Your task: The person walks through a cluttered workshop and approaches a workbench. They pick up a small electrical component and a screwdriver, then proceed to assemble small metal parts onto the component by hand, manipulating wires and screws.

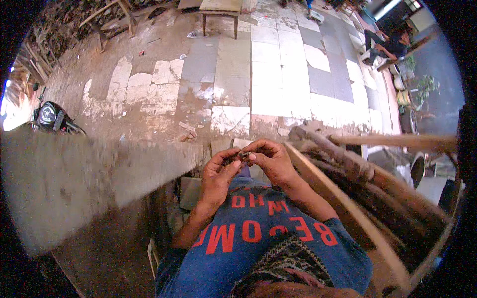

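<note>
Easy to drop from here, by judgement: a small dark piece (pixel 244 156) pinched in midair at the fingertips of the left hand (pixel 217 171) and the right hand (pixel 276 163), resting on no surface. Likely causes: too light a pinch, a thumb tip rolling off a short edge, or a release by one hand ahead of the other. Could then fall past the front of the blue shirt (pixel 258 208) to the floor (pixel 266 74), or in among the rough lengths of wood (pixel 343 153) on the right, and be hard to find there. Placed, relative to the grip, between the two thumb tips, close against the right thumb, with curled fingers behind; just beyond the right end of the grey board (pixel 99 174), apart from its edges. Gripped with fingers bent and thumbs brought in on both hands, with hardly any gap left around the piece. Too small and blurred to tell its exact shape, or which pinch to call the firmer.
</note>
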Tool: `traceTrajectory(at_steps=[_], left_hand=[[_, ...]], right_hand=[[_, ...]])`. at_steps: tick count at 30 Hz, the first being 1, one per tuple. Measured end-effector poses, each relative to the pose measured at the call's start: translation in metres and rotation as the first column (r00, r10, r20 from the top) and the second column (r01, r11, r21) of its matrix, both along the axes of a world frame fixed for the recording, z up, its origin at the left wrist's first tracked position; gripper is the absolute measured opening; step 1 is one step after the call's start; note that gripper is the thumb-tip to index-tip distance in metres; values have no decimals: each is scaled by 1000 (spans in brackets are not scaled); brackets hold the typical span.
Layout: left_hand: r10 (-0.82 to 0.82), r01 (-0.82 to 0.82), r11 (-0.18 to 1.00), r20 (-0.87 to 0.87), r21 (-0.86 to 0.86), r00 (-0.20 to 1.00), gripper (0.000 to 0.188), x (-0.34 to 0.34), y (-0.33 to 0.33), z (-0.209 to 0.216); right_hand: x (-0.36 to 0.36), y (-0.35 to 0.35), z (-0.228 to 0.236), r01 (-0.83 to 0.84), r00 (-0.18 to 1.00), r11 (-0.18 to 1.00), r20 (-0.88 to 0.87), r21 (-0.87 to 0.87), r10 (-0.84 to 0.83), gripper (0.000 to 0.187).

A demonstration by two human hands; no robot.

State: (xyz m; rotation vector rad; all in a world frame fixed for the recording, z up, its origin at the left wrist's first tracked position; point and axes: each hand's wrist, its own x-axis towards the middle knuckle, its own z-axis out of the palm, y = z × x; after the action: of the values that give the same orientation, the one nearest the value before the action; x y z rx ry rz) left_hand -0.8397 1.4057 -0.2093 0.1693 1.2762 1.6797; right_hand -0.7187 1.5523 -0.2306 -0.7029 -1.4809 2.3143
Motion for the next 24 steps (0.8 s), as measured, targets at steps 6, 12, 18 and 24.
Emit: traceTrajectory(at_steps=[6, 12, 18, 24], left_hand=[[-1, -32, 989, -219, -145, 976, 28, -101, 121, 10], [20, -91, 981, -379, -172, 925, 20, -210, 219, 13], [-33, -96, 978, -587, -187, 809, 15, -362, 286, -52], [93, -210, 924, -345, -320, 934, 19, -534, 382, -107]], right_hand=[[-107, 117, -15, -61, 998, 989, -13, -132, 60, 17], [-222, 219, -19, -121, 992, 989, 29, -86, 124, 24], [-380, 314, -21, -365, 926, 863, 235, 350, 296, 21], [-587, 423, -119, -566, 823, 736, 212, 370, 526, 12]])
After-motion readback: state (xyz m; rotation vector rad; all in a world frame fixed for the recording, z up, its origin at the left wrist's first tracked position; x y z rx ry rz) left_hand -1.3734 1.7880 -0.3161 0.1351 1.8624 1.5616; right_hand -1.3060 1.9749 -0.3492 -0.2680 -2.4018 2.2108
